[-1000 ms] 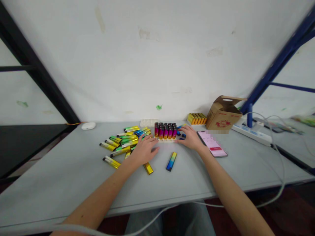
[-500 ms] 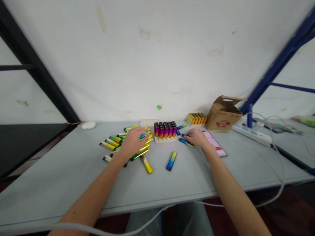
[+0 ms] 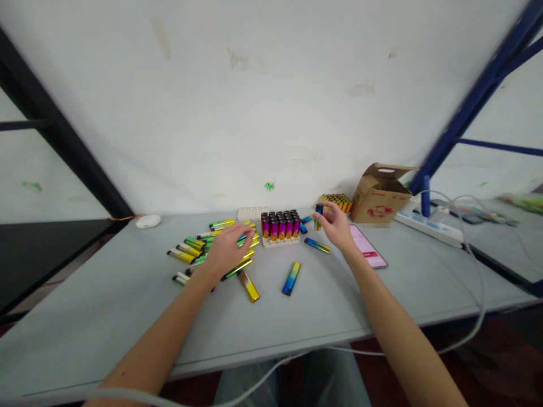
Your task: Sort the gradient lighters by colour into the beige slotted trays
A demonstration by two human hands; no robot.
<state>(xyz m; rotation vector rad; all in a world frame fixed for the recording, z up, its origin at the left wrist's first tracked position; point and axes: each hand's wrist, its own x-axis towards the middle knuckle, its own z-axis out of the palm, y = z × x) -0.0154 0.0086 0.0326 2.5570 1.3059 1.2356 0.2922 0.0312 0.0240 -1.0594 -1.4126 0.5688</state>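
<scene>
My right hand (image 3: pixel 337 224) is closed on a blue-and-gold lighter (image 3: pixel 318 217), held upright just right of the white rack (image 3: pixel 282 243). Rows of purple-and-orange lighters (image 3: pixel 281 227) stand upright in that rack. Over the pile of green, yellow and white lighters (image 3: pixel 185 253) on the left, my left hand (image 3: pixel 227 249) has its fingers pinched around a bluish lighter (image 3: pixel 241 239), partly hidden by the hand. A blue-and-yellow lighter (image 3: pixel 291 278) lies in front of the rack, and a yellow lighter (image 3: pixel 249 286) lies left of it. Another blue-and-yellow lighter (image 3: pixel 317 245) rests below my right hand.
Behind the rack lies a white perforated tray (image 3: pixel 251 213). Orange lighters (image 3: pixel 344 204) stand near an open cardboard box (image 3: pixel 379 206) at the back right. A phone (image 3: pixel 368 249), a power strip (image 3: pixel 430 226) and loose cables are on the right; a white case (image 3: pixel 148 221) sits far left.
My right hand has lifted a blue-and-gold lighter off the table and turned it upright. My left hand stays over the pile. The view has shifted slightly.
</scene>
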